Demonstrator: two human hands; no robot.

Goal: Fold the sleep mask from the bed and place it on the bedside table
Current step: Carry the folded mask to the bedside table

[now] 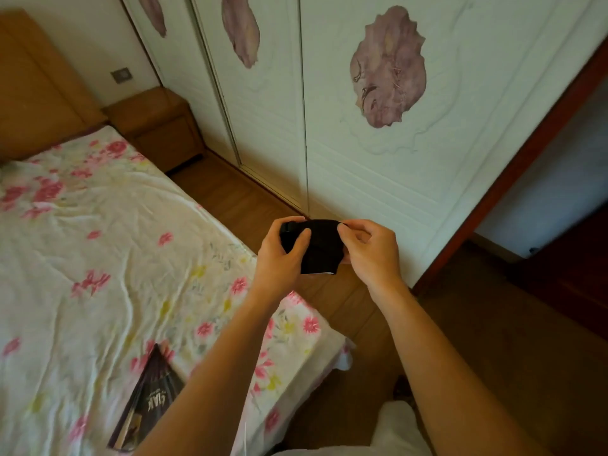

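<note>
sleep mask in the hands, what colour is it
Plain black: the soft fabric sleep mask shows no pattern, seen in the head view, the only one.

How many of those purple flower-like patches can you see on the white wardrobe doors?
3: one large purple patch on the right-hand door, a narrower one on the middle door, and a partial one at the top left, cut by the frame's edge. More may lie beyond view.

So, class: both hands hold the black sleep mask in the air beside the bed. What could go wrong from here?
1. The sleep mask is pinched only by the fingertips of the left hand and right hand, above the wooden floor; a slip would likely drop it there.
2. The soft fold may spring open on the way to the bedside table, which stands far off by the headboard.
</note>
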